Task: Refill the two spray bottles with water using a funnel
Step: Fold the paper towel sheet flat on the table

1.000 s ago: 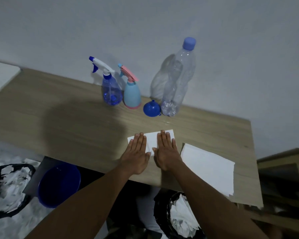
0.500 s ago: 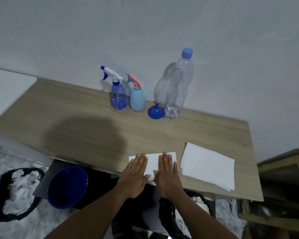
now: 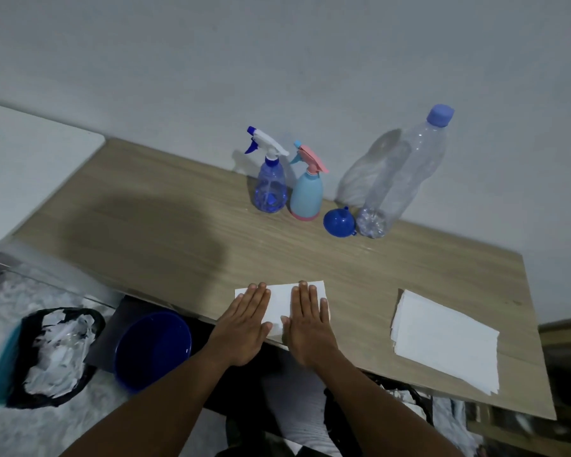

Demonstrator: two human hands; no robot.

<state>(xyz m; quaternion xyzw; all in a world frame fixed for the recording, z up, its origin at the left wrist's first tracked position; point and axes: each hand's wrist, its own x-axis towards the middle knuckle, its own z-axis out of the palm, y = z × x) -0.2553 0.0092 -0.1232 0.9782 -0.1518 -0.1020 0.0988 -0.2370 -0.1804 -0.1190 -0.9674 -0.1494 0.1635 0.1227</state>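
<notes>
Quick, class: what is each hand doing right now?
Left hand: open, flat on the white paper sheet.
Right hand: open, flat on the same sheet.

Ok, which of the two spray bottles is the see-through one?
The blue-tinted spray bottle with the white trigger, farther from the funnel. The pale blue spray bottle with the pink trigger beside it is opaque.

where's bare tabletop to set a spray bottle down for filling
Bare table runs wide left of the blue spray bottle, and between the funnel and the near sheet. Crowded along the wall; the paper stack fills the right front.
</notes>
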